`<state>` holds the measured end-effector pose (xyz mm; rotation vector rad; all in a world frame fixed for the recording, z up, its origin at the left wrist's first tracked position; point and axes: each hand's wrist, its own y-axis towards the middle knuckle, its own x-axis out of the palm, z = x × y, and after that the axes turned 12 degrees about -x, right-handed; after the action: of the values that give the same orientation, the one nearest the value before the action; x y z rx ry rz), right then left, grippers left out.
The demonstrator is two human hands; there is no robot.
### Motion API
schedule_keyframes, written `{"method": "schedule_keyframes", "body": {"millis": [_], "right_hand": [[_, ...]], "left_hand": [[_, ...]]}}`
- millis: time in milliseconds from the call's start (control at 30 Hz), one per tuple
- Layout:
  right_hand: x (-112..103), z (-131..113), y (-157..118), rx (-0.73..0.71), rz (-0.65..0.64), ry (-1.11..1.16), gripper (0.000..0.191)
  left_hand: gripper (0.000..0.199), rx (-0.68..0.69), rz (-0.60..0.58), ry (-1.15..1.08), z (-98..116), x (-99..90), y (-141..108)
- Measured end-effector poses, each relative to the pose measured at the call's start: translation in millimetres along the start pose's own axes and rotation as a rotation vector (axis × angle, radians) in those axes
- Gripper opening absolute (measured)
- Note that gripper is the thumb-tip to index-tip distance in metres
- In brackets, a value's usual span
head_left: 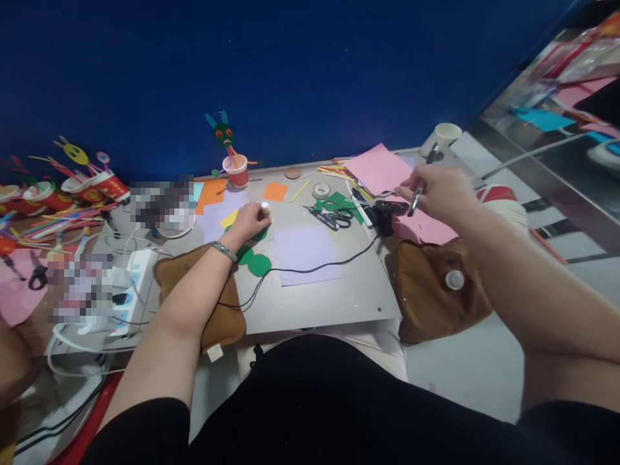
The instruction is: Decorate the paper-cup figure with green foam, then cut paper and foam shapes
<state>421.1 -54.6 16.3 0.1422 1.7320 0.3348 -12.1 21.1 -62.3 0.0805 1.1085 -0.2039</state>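
My left hand (248, 223) is closed around a small white-topped cylinder (265, 208), whose kind I cannot make out. Beneath and beside this hand lie green paper circles (259, 265) and a yellow paper piece (229, 218). On the right, my right hand (443, 194) grips a dark, shiny pen (416, 196), held at a slant above pink paper (380, 169). Just left of that hand is a black glue gun (385, 216) with its cord running across the table. Scissors (341, 218) and green paper scraps (334, 201) lie between my hands.
A lilac sheet (310, 252) lies mid-table near a tape roll (320, 190). Behind stands a red cup (236, 173) bearing a green figure. A white cup (445, 134) is at the back right. Brown cushions (426, 303) flank the table; a power strip (138, 284) is left.
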Motion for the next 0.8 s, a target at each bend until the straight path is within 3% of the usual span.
{"method": "schedule_keyframes", "body": {"millis": [100,200,267,333,433,533,633,800], "right_hand": [[-13.0,-3.7,-31.5,0.104,-0.036,0.020,0.021],[-9.0,-18.5,-65.3,0.167,-0.201,0.084,0.024],[1.1,-31.4,-85.2,0.116,-0.279,0.094,0.023],[11.4,-42.2,-100.4,0.062,-0.269,0.115,0.023],[18.4,-45.6,-113.6,0.002,-0.132,0.146,0.027],[13.7,-27.9,-120.7,0.062,0.126,0.070,0.028],[6.2,5.4,-129.5,0.287,0.293,-0.073,0.023],[5.1,54.4,-147.9,0.677,0.325,-0.095,0.048]], "left_hand": [[0.013,-0.001,-0.009,-0.002,0.8,-1.0,0.7],[0.015,-0.006,-0.016,-0.016,1.5,-1.4,0.9],[0.015,-0.001,-0.014,-0.021,1.7,-1.1,0.7],[0.015,0.001,-0.004,-0.017,1.8,-0.3,0.3],[0.016,-0.006,0.015,-0.009,1.4,1.0,-0.5],[0.018,0.000,0.013,-0.008,0.2,1.5,-0.8],[0.020,0.014,-0.002,-0.010,-1.3,1.8,-0.3],[0.022,0.013,0.005,-0.020,-2.8,2.8,1.2]]}}
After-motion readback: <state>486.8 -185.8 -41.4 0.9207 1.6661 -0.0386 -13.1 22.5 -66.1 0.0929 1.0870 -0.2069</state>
